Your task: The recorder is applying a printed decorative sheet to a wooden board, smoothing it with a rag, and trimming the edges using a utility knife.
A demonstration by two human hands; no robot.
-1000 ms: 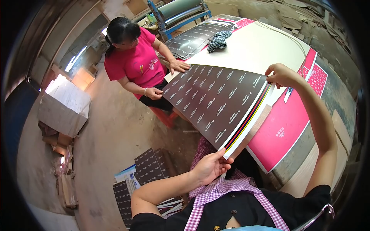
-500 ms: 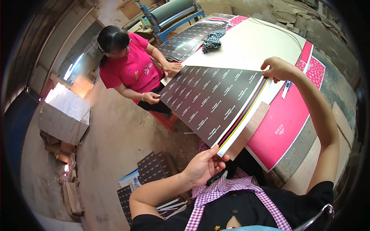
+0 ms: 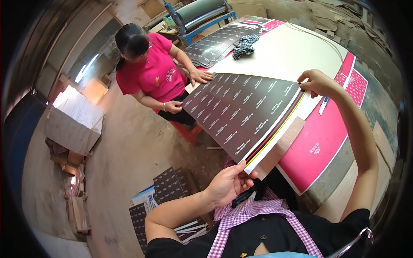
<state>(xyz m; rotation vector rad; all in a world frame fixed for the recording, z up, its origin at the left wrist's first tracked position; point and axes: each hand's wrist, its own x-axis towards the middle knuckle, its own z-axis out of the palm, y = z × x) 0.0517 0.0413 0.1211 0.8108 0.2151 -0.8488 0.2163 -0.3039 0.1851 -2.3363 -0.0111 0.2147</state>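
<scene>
A large dark brown sheet (image 3: 241,107) with rows of pale lettering is held along its near edge, which has a white margin and thin coloured stripes. My left hand (image 3: 232,182) pinches the near left corner between thumb and fingers. My right hand (image 3: 316,84) grips the near right corner, over a cream sheet (image 3: 279,56) on the table. Across from me, a person in a pink shirt (image 3: 161,71) presses one hand (image 3: 200,76) at the far corner and holds the sheet's left edge with the other hand (image 3: 173,106). A thin wooden board (image 3: 282,146) shows beneath the striped edge.
Pink printed sheets (image 3: 316,148) cover the right of the table, with a utility knife (image 3: 323,105) on them. A checked cloth (image 3: 245,46) lies by stacked dark sheets (image 3: 215,45). Behind stands a roller machine (image 3: 198,19). Dark cut boards (image 3: 169,185) are on the floor.
The whole view has shifted slightly, so the table and the other person appear a little farther right. Both my hands keep hold of the sheet's corners.
</scene>
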